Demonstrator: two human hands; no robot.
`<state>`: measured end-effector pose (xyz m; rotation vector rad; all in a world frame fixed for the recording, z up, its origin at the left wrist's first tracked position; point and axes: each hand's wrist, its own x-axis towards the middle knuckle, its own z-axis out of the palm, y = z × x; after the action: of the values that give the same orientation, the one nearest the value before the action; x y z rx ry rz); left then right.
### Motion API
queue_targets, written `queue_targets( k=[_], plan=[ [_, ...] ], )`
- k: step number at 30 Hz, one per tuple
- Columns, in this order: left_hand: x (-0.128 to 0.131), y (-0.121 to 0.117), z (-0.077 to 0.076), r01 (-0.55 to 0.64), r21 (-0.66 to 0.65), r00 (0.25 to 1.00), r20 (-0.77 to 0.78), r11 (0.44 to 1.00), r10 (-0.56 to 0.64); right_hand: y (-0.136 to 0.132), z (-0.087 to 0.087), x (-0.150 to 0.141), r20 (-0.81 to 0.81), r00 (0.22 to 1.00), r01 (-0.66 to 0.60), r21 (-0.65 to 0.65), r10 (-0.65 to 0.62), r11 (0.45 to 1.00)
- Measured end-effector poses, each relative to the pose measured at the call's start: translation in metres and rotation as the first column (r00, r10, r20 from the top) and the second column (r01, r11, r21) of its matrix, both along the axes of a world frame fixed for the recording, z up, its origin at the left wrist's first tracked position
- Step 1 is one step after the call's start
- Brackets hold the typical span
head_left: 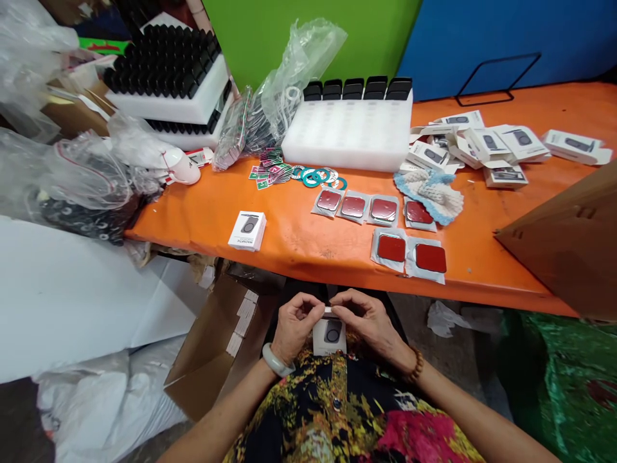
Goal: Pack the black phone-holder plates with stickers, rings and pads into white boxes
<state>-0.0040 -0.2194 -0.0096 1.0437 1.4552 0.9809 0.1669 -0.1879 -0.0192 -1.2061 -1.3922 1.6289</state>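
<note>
Held at my lap, a small white box (330,337) carries a picture of a dark round-faced device. My left hand (297,325) pinches the left side of its top end, with a pale bracelet at the wrist. On the opposite side my right hand (369,321) grips the same end, thumb and fingers closed on the flap. The two thumbs nearly meet there, and the fingertips partly hide the flap. A similar closed white box (247,231) sits on the orange table (289,241) ahead of my left hand.
Red square pads (391,247) lie in rows on the table. Behind them are a white foam tray (344,132), teal rings (315,177), a knitted cloth (429,193) and piled boxes (482,141). An open carton (200,354) stands below left; another carton (563,238) is at right.
</note>
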Motion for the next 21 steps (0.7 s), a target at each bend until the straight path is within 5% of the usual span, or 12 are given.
queue_targets(
  k=[10, 17, 21],
  plan=[
    [-0.006, 0.005, 0.003, 0.019, -0.106, 0.997, 0.078, 0.994, -0.011, 0.0, 0.003, -0.006, -0.02, 1.0, 0.001, -0.171, -0.005, 0.985],
    [-0.012, -0.006, -0.008, 0.116, -0.049, 0.993, -0.032, 0.992, -0.118, -0.006, -0.003, 0.005, 0.078, 0.986, -0.15, 0.07, 0.145, 0.986],
    [-0.012, -0.016, -0.015, 0.155, -0.101, 0.987, -0.027, 0.983, -0.158, -0.015, -0.008, 0.012, 0.075, 0.971, -0.233, 0.069, 0.228, 0.97]
  ],
)
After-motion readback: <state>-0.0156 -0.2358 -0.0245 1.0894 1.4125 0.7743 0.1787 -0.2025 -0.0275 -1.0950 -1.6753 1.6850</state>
